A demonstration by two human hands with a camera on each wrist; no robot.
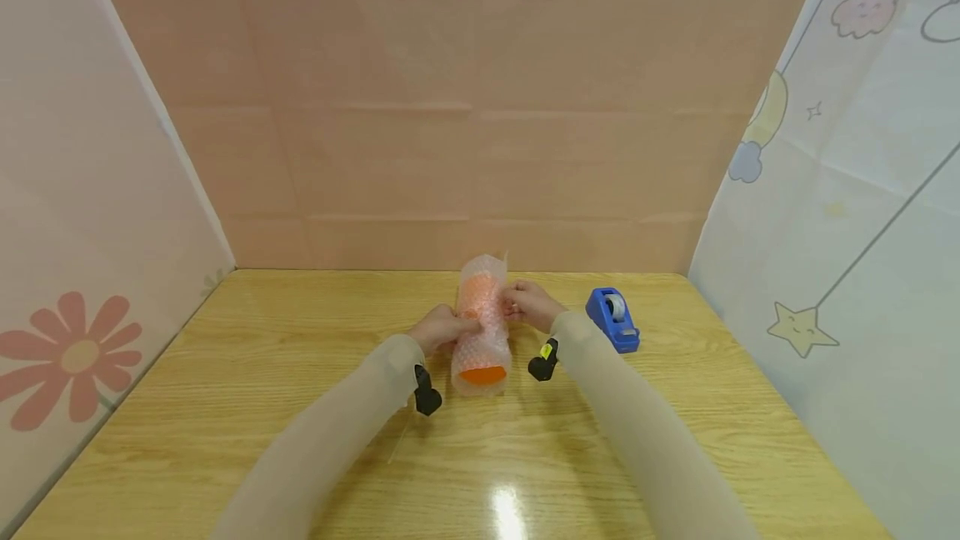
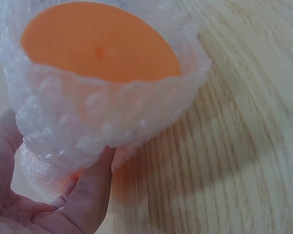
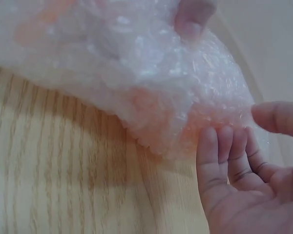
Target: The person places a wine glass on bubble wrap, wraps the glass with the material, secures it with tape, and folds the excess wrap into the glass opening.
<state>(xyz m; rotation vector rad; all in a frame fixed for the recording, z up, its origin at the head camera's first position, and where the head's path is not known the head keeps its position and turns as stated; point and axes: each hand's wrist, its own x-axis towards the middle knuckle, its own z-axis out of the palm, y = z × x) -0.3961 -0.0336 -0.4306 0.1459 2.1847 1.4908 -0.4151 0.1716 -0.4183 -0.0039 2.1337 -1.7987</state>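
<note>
An orange object [image 2: 102, 44] with a flat round end and a small central dimple is rolled in clear bubble wrap [image 1: 483, 344]. The roll lies lengthwise on the table, its orange end facing me. My left hand [image 1: 440, 328] holds the roll from the left, with the thumb over its top and fingers along its side. On the other side, my right hand [image 1: 531, 304] touches the wrap. Its fairly straight fingers [image 3: 210, 146] press their tips against the wrap's side in the right wrist view, while the thumb is spread at the wrap's edge. The far end sticks out beyond both hands.
A blue tape dispenser [image 1: 625, 342] with a roll of tape stands on the wooden table [image 1: 300, 315], right of my right hand. A plain tan backdrop [image 1: 480, 148] rises at the table's back edge, with patterned white panels on both sides.
</note>
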